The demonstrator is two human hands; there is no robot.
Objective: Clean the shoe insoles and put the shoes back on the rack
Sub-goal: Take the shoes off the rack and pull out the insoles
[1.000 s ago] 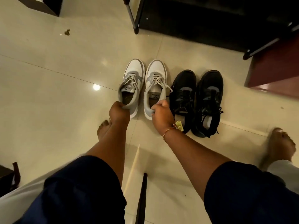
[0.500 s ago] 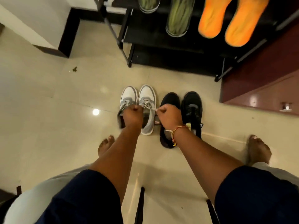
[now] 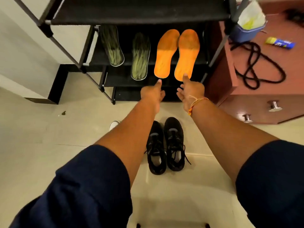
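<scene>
The black shoe rack holds two orange insoles and two green insoles on a lower shelf, a pair of black sneakers stands on the floor before it, and the left hand and right hand, both open and empty, reach thumbs toward the orange heels.

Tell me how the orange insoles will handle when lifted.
Probably light: the orange insoles look thin and flat. Likely bendy, yet their overhanging heels aren't drooping off the rack, so some stiffness. Matte surface suggests little slip.
</scene>
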